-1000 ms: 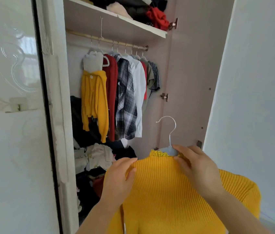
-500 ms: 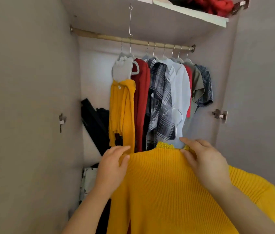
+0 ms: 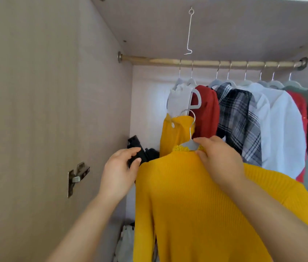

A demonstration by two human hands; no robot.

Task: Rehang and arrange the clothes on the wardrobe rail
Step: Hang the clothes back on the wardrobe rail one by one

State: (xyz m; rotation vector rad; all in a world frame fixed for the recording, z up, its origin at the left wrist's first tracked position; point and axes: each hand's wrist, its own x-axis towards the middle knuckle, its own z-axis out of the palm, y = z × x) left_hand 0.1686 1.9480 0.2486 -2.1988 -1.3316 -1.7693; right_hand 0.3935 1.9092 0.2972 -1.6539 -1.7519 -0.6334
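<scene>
Raised since 0.5 s ago, the yellow sweater [image 3: 196, 205] on its grey hanger [image 3: 189, 145] hangs below the rail [image 3: 206, 63], before the hung clothes [image 3: 244, 120]; right hand [image 3: 219, 161] pinches the hanger's top, left hand [image 3: 119, 173] pinches the sweater's shoulder

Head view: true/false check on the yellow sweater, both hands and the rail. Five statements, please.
1. The hanger of the yellow sweater is hooked on the rail. False: its hook sits below the rail, not on it.
2. The right hand grips the hanger at the sweater's neck. True.
3. The left hand hangs free of the sweater. False: it pinches the sweater's shoulder edge.
4. The plaid shirt hangs between a red garment and a white shirt. True.
5. The rail's left end carries no hangers. True.
</scene>
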